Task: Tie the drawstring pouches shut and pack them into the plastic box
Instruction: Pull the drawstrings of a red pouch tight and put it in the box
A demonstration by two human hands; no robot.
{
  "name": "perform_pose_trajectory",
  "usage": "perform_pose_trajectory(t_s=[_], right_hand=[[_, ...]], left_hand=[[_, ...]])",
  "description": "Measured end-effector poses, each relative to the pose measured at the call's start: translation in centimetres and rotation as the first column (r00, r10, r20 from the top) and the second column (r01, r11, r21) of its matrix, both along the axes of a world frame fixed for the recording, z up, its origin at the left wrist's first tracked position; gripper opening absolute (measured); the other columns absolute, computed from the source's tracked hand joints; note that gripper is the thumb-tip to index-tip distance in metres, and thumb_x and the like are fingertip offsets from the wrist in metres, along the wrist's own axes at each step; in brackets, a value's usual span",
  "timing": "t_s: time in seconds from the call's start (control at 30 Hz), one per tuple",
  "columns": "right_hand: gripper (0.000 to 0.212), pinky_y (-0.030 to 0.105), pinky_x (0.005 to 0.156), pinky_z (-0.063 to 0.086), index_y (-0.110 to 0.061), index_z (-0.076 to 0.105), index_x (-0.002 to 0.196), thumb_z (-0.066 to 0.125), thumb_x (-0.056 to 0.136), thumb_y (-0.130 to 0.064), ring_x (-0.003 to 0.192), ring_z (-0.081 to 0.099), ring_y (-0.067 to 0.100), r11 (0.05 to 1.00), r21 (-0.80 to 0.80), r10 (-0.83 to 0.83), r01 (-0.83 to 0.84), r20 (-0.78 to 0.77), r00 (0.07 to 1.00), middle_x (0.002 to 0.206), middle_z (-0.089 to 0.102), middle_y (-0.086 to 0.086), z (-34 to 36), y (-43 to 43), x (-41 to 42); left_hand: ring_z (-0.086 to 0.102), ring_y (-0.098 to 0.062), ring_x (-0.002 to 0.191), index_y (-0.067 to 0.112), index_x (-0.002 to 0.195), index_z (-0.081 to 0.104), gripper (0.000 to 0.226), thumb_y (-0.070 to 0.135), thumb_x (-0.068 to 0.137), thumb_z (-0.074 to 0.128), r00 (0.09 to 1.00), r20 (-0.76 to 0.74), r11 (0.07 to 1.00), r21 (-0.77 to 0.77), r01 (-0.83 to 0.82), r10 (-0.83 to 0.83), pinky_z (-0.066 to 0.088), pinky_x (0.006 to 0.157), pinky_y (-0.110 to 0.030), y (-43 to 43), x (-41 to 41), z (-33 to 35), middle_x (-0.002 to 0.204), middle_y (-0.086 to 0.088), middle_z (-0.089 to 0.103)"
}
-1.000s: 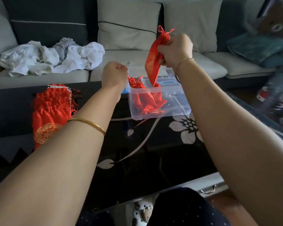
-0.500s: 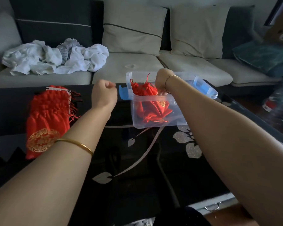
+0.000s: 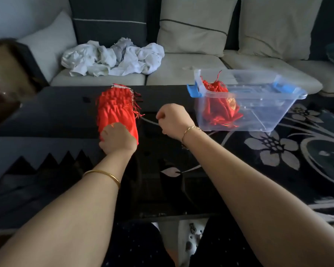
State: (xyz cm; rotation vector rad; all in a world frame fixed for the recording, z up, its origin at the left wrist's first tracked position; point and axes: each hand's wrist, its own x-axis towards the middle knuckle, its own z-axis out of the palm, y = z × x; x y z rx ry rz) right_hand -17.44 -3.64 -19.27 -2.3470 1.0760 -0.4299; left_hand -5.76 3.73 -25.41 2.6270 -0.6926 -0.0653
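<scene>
Clear plastic box (image 3: 268,112) is sitting open on the dark table (image 3: 56,112), holding a heap of red pouches (image 3: 220,110) against its left wall. Flat stack of red pouches (image 3: 115,106) is lying left of it, cords trailing rightward. Left hand (image 3: 117,138) is gripping its near end; right hand (image 3: 175,119) is hanging curled and empty between stack and box.

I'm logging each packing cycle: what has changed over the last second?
The right hand added its pouch to the packed pouches in the plastic box, let go and pulled back left, curled and empty. The left hand came down from mid-air onto the near end of the stack of red pouches; its grip is hidden. The box and the white laundry on the sofa stayed put.
</scene>
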Motion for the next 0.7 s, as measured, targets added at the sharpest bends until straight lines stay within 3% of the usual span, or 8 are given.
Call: perform_pose_trajectory(t_s=[0.1, 0.17, 0.23, 0.33, 0.43, 0.53, 0.63, 0.7], right_hand=[[0.023, 0.045, 0.079, 0.057, -0.005, 0.065, 0.104, 0.049, 0.088, -0.003, 0.086, 0.067, 0.031, 0.994, 0.111, -0.022, 0.022, 0.006, 1.000, 0.098, 0.066, 0.015, -1.7, 0.1, 0.5], [0.025, 0.046, 0.080, 0.056, -0.002, 0.065, 0.103, 0.047, 0.087, -0.003, 0.087, 0.066, 0.033, 0.988, 0.152, -0.035, 0.033, 0.009, 0.999, 0.096, 0.066, 0.017, -2.5, 0.0, 0.8], [0.026, 0.044, 0.080, 0.056, -0.002, 0.065, 0.102, 0.046, 0.085, -0.003, 0.088, 0.065, 0.036, 0.987, 0.160, -0.033, 0.032, 0.001, 0.999, 0.091, 0.065, 0.016, -3.1, -0.2, 0.9], [0.024, 0.038, 0.068, 0.051, 0.004, 0.066, 0.096, 0.046, 0.085, -0.003, 0.074, 0.060, 0.033, 0.984, 0.181, 0.007, 0.003, -0.051, 0.999, 0.076, 0.058, 0.015, -3.6, -0.3, 0.5], [0.021, 0.032, 0.059, 0.047, -0.004, 0.058, 0.065, 0.052, 0.084, -0.010, 0.056, 0.052, 0.024, 0.978, 0.206, 0.033, -0.007, -0.123, 0.992, 0.057, 0.051, 0.007, -4.0, -0.3, -0.2], [0.025, 0.025, 0.052, 0.041, -0.010, 0.052, 0.061, 0.063, 0.082, -0.018, 0.055, 0.049, 0.017, 0.979, 0.203, 0.051, -0.024, -0.127, 0.991, 0.053, 0.048, 0.003, -4.3, -0.1, -0.6], [0.016, 0.031, 0.069, 0.052, -0.004, 0.063, 0.079, 0.067, 0.082, -0.019, 0.066, 0.059, 0.018, 0.973, 0.227, 0.067, -0.042, -0.102, 0.993, 0.066, 0.063, 0.009, -4.4, 0.1, -0.9], [0.022, 0.032, 0.077, 0.053, 0.001, 0.066, 0.090, 0.067, 0.084, -0.021, 0.069, 0.061, 0.018, 0.970, 0.239, 0.071, -0.044, -0.104, 0.992, 0.075, 0.068, 0.012, -4.4, 0.1, -0.9]], left_hand=[[0.033, -0.034, 0.131, 0.008, 0.136, 0.035, 0.052, 0.027, 0.091, 0.054, 0.993, 0.072, 0.988, 0.128, 0.083, -0.093, 0.032, 0.103, -0.049, 0.7, 0.0, 0.1, 0.141, -0.015, 0.036], [0.036, -0.034, 0.130, 0.011, 0.134, 0.040, 0.055, 0.033, 0.087, 0.059, 0.985, 0.046, 0.970, 0.186, 0.156, -0.167, 0.031, 0.103, -0.048, 0.5, 0.2, 0.5, 0.140, -0.014, 0.040], [0.047, -0.034, 0.123, 0.014, 0.123, 0.054, 0.052, 0.037, 0.079, 0.066, 0.953, -0.070, 0.930, 0.210, 0.302, -0.294, 0.038, 0.100, -0.044, 0.2, 0.3, 0.8, 0.131, -0.012, 0.052], [0.060, -0.027, 0.095, 0.003, 0.098, 0.065, 0.028, 0.023, 0.079, 0.069, 0.805, -0.268, 0.797, 0.169, 0.580, -0.529, 0.043, 0.074, -0.031, -0.1, -1.1, 1.5, 0.104, -0.014, 0.066], [0.059, -0.020, 0.088, 0.008, 0.091, 0.064, 0.014, 0.017, 0.081, 0.069, 0.736, -0.344, 0.752, 0.115, 0.649, -0.583, 0.040, 0.070, -0.026, -0.1, -2.1, 2.1, 0.093, -0.007, 0.065], [0.060, -0.015, 0.083, 0.017, 0.080, 0.066, 0.008, 0.024, 0.082, 0.070, 0.765, -0.344, 0.821, -0.033, 0.570, -0.545, 0.047, 0.067, -0.026, -0.1, -1.0, 1.9, 0.085, 0.001, 0.065], [0.053, -0.032, 0.112, 0.009, 0.112, 0.062, 0.034, 0.031, 0.086, 0.064, 0.967, -0.030, 0.968, -0.005, 0.251, -0.251, 0.048, 0.091, -0.044, 0.2, 0.5, 1.4, 0.122, -0.014, 0.058], [0.038, -0.037, 0.125, 0.007, 0.130, 0.045, 0.050, 0.031, 0.089, 0.060, 0.996, 0.032, 0.996, 0.034, 0.079, -0.080, 0.038, 0.099, -0.048, 0.7, 0.7, 1.4, 0.137, -0.018, 0.042]])
